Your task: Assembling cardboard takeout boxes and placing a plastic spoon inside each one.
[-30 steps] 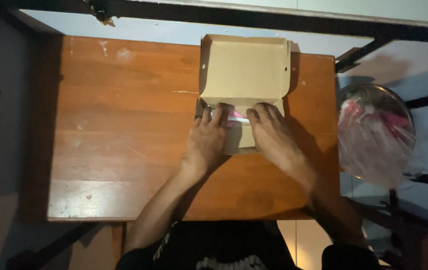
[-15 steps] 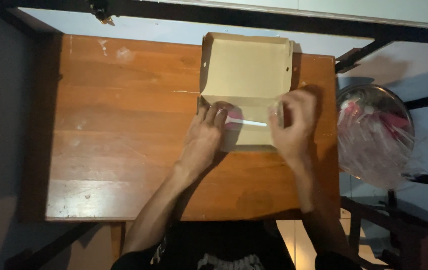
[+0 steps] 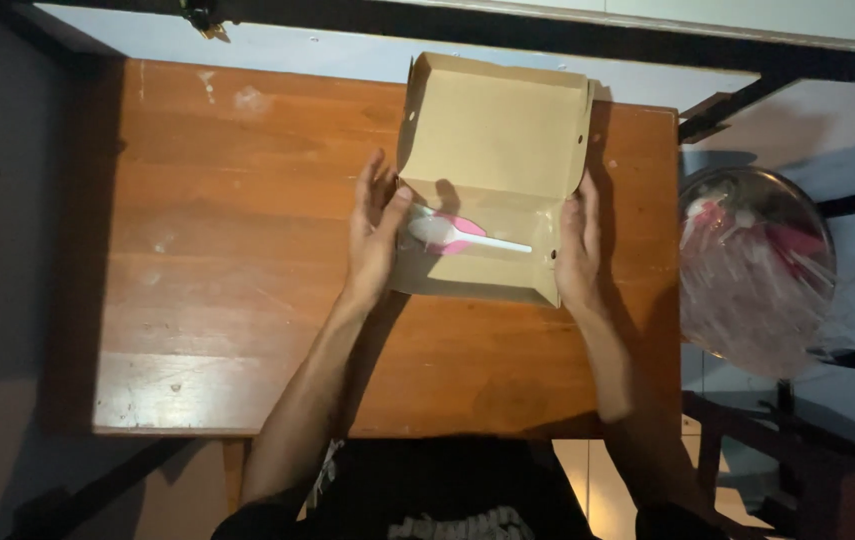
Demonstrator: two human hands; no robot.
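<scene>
We have the brown cardboard box (image 3: 482, 190) lying open near the far edge of the wooden worktop (image 3: 207, 260), its lid standing back. Our left hand (image 3: 375, 235) lies flat against the box's left wall, fingers spread and closed on nothing. Our right hand (image 3: 577, 250) presses open-palmed on the right wall, likewise gripping nothing. Inside lies a white plastic spoon (image 3: 462, 237) over a pink one (image 3: 462, 228). We judge the box light and thin-walled, easily dented, so the side walls by the folded corners look like the best hold. A bowl wrapped in clear plastic (image 3: 757, 265) sits off to the right.
</scene>
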